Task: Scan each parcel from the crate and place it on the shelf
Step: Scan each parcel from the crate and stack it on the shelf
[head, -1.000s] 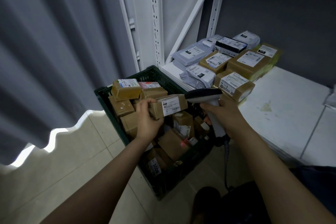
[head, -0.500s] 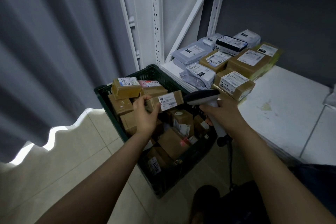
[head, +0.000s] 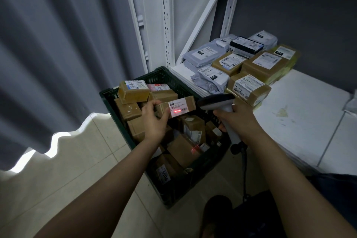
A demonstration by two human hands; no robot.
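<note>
The right hand (head: 237,120) hides much of the scanner (head: 216,100); print on the parcel (head: 183,103) is illegible.

Grey pleated curtain (head: 48,54) filling left side, pale tiled floor (head: 77,176) near left with thin grout lines, bright strip of light (head: 25,160) along curtain's wavy hem, dark grey wall (head: 299,6) far right, white flat panels (head: 150,25) standing upright far centre, dark shoe (head: 216,210) near centre.
</note>
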